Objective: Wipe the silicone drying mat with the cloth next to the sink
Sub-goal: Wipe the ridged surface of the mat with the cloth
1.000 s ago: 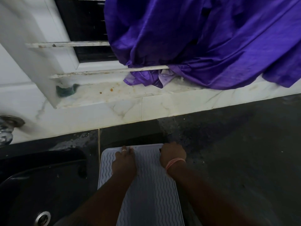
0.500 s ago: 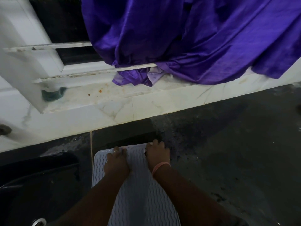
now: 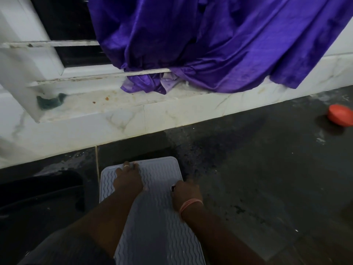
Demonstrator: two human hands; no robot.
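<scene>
Two hands, the left [image 3: 128,180] and the right [image 3: 187,194], one grey mat [image 3: 158,217], one purple cloth [image 3: 210,39], one red bowl [image 3: 341,115], one teal scrubber [image 3: 50,101] and one black sink [image 3: 40,196] share a dark counter [image 3: 267,178].

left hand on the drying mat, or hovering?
Touching. The head view shows the left hand lying on the mat near its far edge, fingers against the ribbed surface, no gap visible.

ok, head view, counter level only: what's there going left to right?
Black sink → left hand on the silicone drying mat → right hand at the mat's right edge → bare dark counter → orange-red lid-like thing far right.
</scene>
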